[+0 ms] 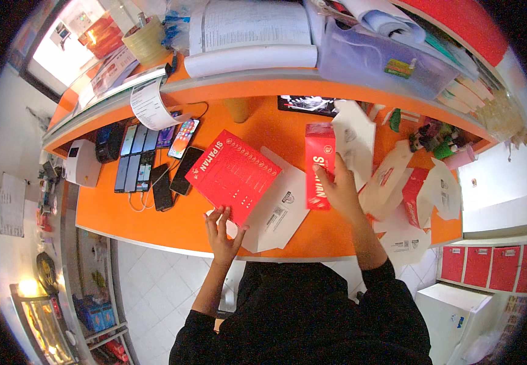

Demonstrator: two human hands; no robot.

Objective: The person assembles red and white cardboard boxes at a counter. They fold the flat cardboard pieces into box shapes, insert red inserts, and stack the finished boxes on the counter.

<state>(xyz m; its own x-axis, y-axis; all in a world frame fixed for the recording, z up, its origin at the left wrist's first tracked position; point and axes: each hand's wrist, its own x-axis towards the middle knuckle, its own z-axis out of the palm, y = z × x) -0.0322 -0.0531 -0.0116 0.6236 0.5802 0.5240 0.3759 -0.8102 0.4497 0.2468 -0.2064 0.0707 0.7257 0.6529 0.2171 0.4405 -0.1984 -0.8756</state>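
A red cardboard carton panel [236, 173] with white lettering lies tilted on the orange desk, over white cardboard flaps [282, 213]. At its lower edge rests my left hand [224, 234], with fingers stretched and spread against the red face and the thumb apart. Further right, a narrow red box [319, 143] with a white printed side lies lengthwise away from me. My right hand [339, 188] is closed around its right side, thumb across the top face; the fingers underneath are hidden.
Several phones [139, 155] with cables lie at the left beside a white device [83, 163]. More unfolded red-and-white cartons [391, 182] are heaped at the right. A tablet [306, 104] sits under the raised shelf [251, 88], which carries papers and a clear plastic bin [379, 55].
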